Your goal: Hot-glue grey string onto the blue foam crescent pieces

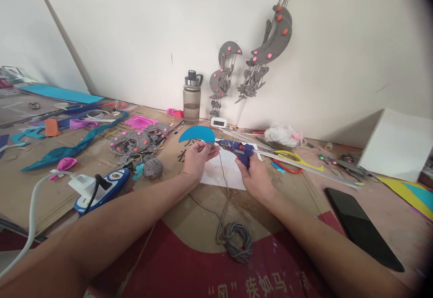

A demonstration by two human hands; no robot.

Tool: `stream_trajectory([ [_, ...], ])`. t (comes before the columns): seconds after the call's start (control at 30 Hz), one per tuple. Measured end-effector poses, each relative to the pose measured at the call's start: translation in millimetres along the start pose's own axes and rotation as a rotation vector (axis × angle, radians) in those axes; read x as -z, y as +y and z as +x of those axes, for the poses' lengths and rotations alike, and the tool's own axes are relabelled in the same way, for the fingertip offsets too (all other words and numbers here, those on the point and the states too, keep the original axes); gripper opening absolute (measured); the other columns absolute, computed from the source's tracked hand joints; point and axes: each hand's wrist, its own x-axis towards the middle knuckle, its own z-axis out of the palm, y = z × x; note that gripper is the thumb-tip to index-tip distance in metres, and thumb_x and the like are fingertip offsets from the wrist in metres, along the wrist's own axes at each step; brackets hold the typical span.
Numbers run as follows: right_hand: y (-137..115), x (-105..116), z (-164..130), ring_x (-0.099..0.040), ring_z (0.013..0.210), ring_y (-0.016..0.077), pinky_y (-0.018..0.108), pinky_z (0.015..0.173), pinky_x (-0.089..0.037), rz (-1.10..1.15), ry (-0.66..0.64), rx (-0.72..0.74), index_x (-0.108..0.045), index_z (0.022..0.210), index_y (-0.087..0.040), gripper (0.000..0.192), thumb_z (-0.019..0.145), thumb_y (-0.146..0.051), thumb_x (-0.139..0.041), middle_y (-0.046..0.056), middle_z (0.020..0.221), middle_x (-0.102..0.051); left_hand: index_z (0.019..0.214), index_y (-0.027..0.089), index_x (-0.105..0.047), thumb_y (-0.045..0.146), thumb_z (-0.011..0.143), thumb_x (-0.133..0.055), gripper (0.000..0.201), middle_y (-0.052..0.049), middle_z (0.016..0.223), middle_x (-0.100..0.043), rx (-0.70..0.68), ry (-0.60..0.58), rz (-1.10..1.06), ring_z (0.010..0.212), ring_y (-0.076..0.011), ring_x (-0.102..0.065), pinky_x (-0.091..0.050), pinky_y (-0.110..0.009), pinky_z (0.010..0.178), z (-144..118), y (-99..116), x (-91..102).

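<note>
The glue gun (pixel 237 149) handle is hidden inside the right hand (pixel 254 176). The small bits by the scissors (pixel 293 160) are too small to tell.

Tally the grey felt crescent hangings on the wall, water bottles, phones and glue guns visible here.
Grey crescent hangings: 2
Water bottle: 1
Phone: 1
Glue gun, in the right hand: 1
Total: 5
The left hand holds a blue crescent.
</note>
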Motion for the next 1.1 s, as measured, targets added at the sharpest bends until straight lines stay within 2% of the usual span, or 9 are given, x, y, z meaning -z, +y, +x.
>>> stream_trajectory([
  [0.23, 9, 4, 16, -0.064, 0.083, 0.0252, 0.033, 0.068, -0.047, 0.095, -0.06, -0.213, -0.047, 0.113, -0.016, 0.032, 0.086, -0.034, -0.049, 0.011, 0.093, -0.068, 0.075, 0.016, -0.047, 0.025, 0.072, -0.073, 0.028, -0.006, 0.077, -0.069, 0.033, 0.022, -0.023, 0.083, -0.0226, -0.071, -0.055, -0.041, 0.085, 2, -2, 0.8],
  [0.47, 28, 10, 32, -0.061, 0.095, 0.0268, 0.033, 0.078, -0.042, -0.287, -0.319, -0.276, -0.061, 0.094, -0.013, 0.026, 0.088, -0.034, -0.046, 0.018, 0.104, -0.064, 0.079, 0.015, -0.048, 0.019, 0.078, -0.066, 0.018, -0.007, 0.078, -0.07, 0.09, -0.008, 0.128, 0.073, -0.0193, -0.071, -0.058, -0.035, 0.074, 1, -3, -3.5],
  [0.6, 23, 16, 27, -0.055, 0.1, 0.0298, 0.041, 0.085, -0.04, -0.392, -0.11, -0.147, -0.06, 0.092, -0.013, 0.026, 0.088, -0.036, -0.048, 0.019, 0.104, -0.06, 0.082, 0.016, -0.048, 0.023, 0.078, -0.065, 0.019, -0.007, 0.081, -0.069, 0.058, -0.057, 0.208, 0.074, -0.0197, -0.071, -0.056, -0.029, 0.062, 1, -6, -1.9],
  [0.67, 11, 16, 23, -0.053, 0.1, 0.0275, 0.041, 0.087, -0.039, -0.258, 0.028, -0.02, -0.056, 0.092, -0.015, 0.019, 0.087, -0.032, -0.049, 0.016, 0.102, -0.058, 0.083, 0.017, -0.047, 0.028, 0.078, -0.064, 0.021, -0.006, 0.085, -0.069, 0.005, -0.102, 0.296, 0.068, -0.0179, -0.07, -0.051, -0.025, 0.053, -1, -7, -0.9],
  [0.73, -4, 11, 19, -0.053, 0.096, 0.0231, 0.039, 0.086, -0.041, 0.035, 0.053, 0.056, -0.051, 0.09, -0.018, 0.013, 0.085, -0.03, -0.05, 0.011, 0.098, -0.058, 0.083, 0.018, -0.049, 0.031, 0.078, -0.062, 0.019, -0.003, 0.079, -0.067, -0.099, -0.13, 0.453, 0.057, -0.0141, -0.066, -0.046, -0.023, 0.049, -6, -7, -0.6],
  [0.8, -16, 1, 15, -0.055, 0.092, 0.0197, 0.038, 0.086, -0.043, 0.395, -0.008, -0.009, -0.046, 0.089, -0.022, 0.018, 0.08, -0.033, -0.056, 0.006, 0.095, -0.058, 0.082, 0.018, -0.054, 0.031, 0.078, -0.061, 0.015, 0.001, 0.067, -0.063, -0.235, -0.112, 0.664, 0.051, -0.0119, -0.06, -0.043, -0.025, 0.051, -10, -5, -1.0],
  [0.93, -30, -20, 9, -0.061, 0.088, 0.0165, 0.037, 0.086, -0.045, 1.065, -0.126, -0.327, -0.042, 0.09, -0.024, 0.042, 0.063, -0.034, -0.072, 0.0, 0.089, -0.062, 0.077, 0.019, -0.063, 0.031, 0.076, -0.062, 0.012, 0.0, 0.062, -0.059, -0.426, -0.012, 0.987, 0.061, -0.0157, -0.057, -0.042, -0.029, 0.062, -17, -2, -2.6],
  [1.0, -33, -23, 8, -0.063, 0.081, 0.015, 0.035, 0.084, -0.046, 1.26, -0.137, -0.421, -0.041, 0.089, -0.024, 0.048, 0.058, -0.033, -0.076, -0.002, 0.084, -0.063, 0.074, 0.019, -0.065, 0.03, 0.075, -0.062, 0.011, -0.002, 0.065, -0.061, -0.499, -0.002, 1.035, 0.068, -0.018, -0.057, -0.043, -0.031, 0.068, -17, -2, -2.7],
  [1.1, -35, -19, 7, -0.061, 0.067, 0.0119, 0.033, 0.077, -0.047, 1.317, -0.167, -0.427, -0.044, 0.086, -0.023, 0.046, 0.058, -0.036, -0.078, -0.004, 0.076, -0.063, 0.073, 0.02, -0.065, 0.026, 0.074, -0.063, 0.007, -0.003, 0.071, -0.064, -0.585, -0.033, 1.023, 0.079, -0.0208, -0.057, -0.042, -0.036, 0.08, -16, -4, -2.3],
])
